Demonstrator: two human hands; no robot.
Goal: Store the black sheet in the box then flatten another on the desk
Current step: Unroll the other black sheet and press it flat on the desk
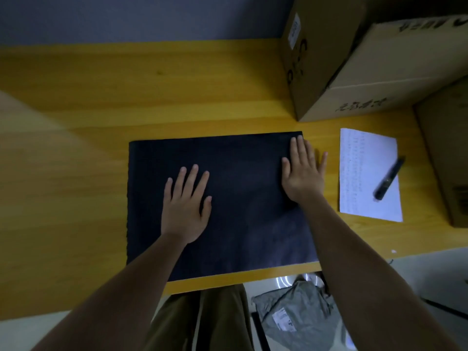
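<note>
A yellow wooden desk point(152, 97) is stretching across the scene, meeting a grey-blue wall point(126, 19) at the far side. Pale floor point(430, 279) is showing near right, under dim light.

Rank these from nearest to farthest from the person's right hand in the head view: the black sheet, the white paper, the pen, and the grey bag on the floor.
From the right hand:
1. black sheet, directly under the palm, touching.
2. white paper, just right of the hand on the desk.
3. pen, lying on the paper's right part.
4. grey bag, down on the floor below the desk edge.
</note>
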